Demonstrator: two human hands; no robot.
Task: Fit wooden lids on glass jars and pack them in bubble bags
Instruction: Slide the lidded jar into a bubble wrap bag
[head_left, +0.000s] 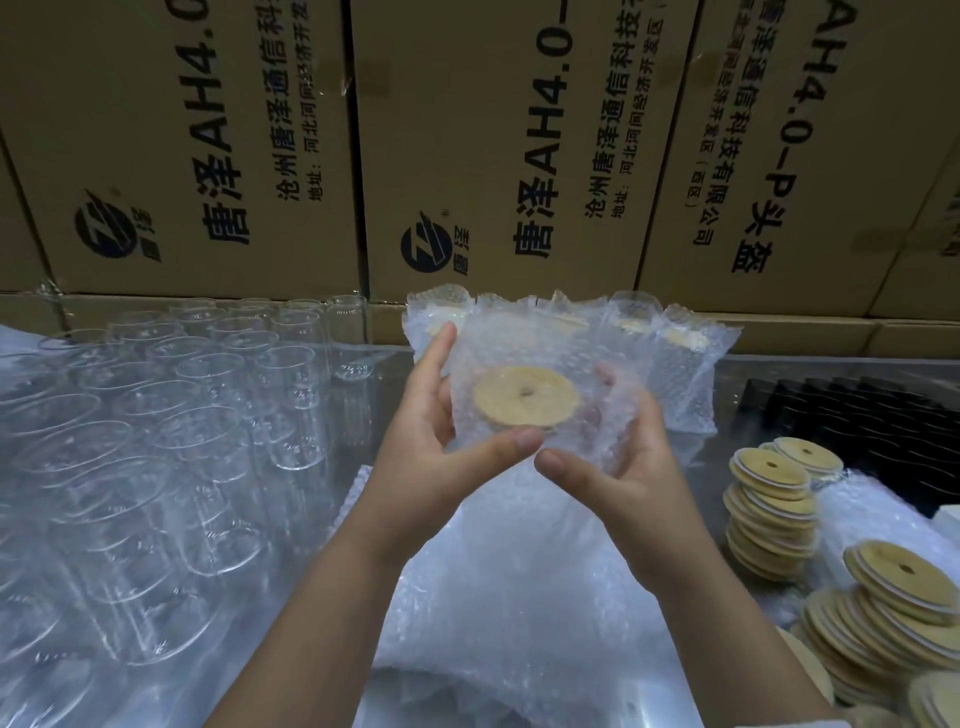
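Two grips | left grip (431, 431) holds bubble bag (501, 345) | right grip (628, 457) holds it too | wooden lid (525, 396) inside

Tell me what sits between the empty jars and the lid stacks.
Head view: a pile of bubble bags, plus the left hand and right hand holding a bagged jar.

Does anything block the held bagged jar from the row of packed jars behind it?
Nothing visible does. The left hand and right hand hold the bagged jar right before the packed row.
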